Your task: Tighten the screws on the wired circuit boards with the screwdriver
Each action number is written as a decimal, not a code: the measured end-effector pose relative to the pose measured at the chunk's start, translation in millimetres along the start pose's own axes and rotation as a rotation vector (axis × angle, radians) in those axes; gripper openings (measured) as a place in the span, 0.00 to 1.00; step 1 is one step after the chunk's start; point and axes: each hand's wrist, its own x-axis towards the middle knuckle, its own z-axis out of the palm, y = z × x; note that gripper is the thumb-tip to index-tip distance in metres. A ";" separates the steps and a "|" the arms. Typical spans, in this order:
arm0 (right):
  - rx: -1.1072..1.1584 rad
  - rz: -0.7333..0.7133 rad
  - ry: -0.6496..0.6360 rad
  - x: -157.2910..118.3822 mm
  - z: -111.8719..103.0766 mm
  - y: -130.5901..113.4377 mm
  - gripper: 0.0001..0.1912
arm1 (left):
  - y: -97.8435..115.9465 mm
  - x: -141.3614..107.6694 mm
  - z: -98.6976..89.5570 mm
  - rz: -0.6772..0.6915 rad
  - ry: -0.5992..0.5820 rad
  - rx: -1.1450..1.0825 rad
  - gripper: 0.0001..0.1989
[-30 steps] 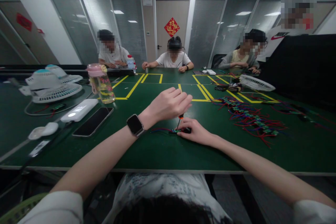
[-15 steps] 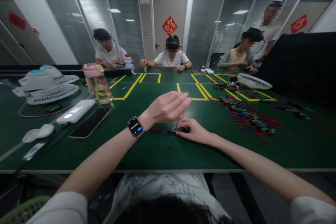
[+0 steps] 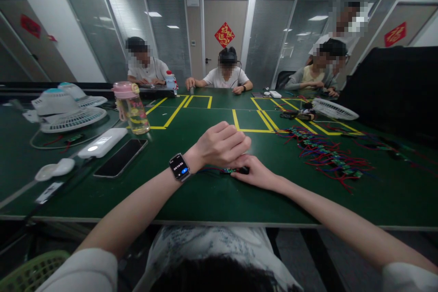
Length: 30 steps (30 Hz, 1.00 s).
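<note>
My left hand point(image 3: 224, 145), with a smartwatch point(image 3: 179, 167) on its wrist, is closed above the tabletop, its fingers curled. The screwdriver in it, whose thin shaft showed half a second ago, is now hidden behind the fingers. Just under it my right hand point(image 3: 258, 172) pinches a small green circuit board point(image 3: 226, 171) against the table. A black part point(image 3: 243, 170) sits under the right fingers, partly covered. Red and blue wires point(image 3: 209, 170) run left from the board. Both hands meet or overlap at the fingertips.
On the right lies a row of wired circuit boards point(image 3: 328, 155). To the left are a phone point(image 3: 121, 158), a white power bank point(image 3: 102, 143), a pink-lidded bottle point(image 3: 133, 112) and white fans point(image 3: 70, 116). Yellow tape point(image 3: 255, 130) marks the green table. Co-workers sit opposite.
My left hand has turned and dropped slightly toward the right hand, so the screwdriver shaft no longer shows. My right hand stays on the board. The whole view has shifted a little.
</note>
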 end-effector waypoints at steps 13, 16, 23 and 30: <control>0.001 0.015 -0.022 -1.7 1.0 3.0 0.08 | 0.2 -6.5 8.4 -0.072 0.027 -0.152 0.15; -0.014 0.024 -0.020 -1.3 0.6 1.2 0.08 | 0.3 -6.2 7.8 -0.030 0.061 -0.070 0.14; -0.007 0.000 0.006 0.0 0.4 0.0 0.06 | 0.0 -7.5 9.3 -0.126 -0.003 -0.202 0.15; -0.024 0.027 -0.028 -1.4 -0.6 0.8 0.08 | -1.3 -8.5 10.2 -0.102 0.029 -0.130 0.13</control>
